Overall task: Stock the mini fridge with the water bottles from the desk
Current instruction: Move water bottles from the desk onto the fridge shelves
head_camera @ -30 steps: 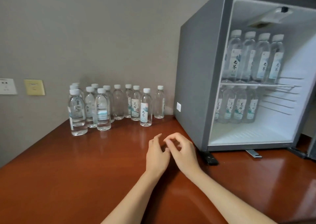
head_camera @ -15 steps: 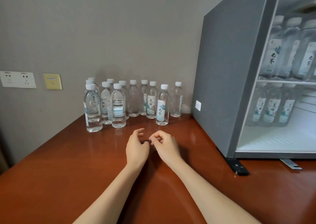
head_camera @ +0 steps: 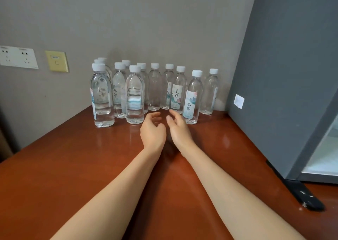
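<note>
12 or so water bottles (head_camera: 135, 97), upright, clustered on the desk (head_camera: 73, 166) against the wall, just left of the fridge (head_camera: 285, 75). Just in front, left hand (head_camera: 152, 130) and right hand (head_camera: 178, 128) side by side, fingers loose and spread, holding nothing. Further left on the wall, sockets (head_camera: 18, 57) and a yellow plate (head_camera: 56, 61).

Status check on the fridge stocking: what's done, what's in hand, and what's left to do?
Done: cannot tell; only a sliver of the mini fridge interior shows at the right edge. In hand: nothing. The left hand and right hand are open and empty, just in front of the water bottles. Left: about a dozen capped bottles stand upright on the desk against the wall, all to be moved.
</note>
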Motion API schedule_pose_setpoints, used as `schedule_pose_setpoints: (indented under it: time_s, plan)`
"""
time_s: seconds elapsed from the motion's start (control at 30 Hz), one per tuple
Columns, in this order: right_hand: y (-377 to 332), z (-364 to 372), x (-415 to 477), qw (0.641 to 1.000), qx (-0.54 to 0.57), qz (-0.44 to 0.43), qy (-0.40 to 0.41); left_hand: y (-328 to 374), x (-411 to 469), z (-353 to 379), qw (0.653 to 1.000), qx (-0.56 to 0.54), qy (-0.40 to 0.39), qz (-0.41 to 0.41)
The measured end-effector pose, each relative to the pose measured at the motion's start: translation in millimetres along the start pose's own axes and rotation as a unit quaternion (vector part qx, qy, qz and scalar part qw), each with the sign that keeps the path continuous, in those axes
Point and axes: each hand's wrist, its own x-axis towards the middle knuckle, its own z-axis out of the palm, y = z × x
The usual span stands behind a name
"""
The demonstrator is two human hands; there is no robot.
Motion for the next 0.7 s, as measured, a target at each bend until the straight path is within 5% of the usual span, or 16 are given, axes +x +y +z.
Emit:
schedule_pose_setpoints:
  time_s: [0.23,0.7]
  plan:
    - [5.9,5.7,32.7,0.992,0.112,0.035,0.051,-13.6,41.3,19.0,0.996,0.031,-0.079,0.016]
    - [19.0,29.1,98.9,0.987,0.103,0.036,0.114,-22.3,99.1,44.1,0.984,-0.057,-0.167,0.023]
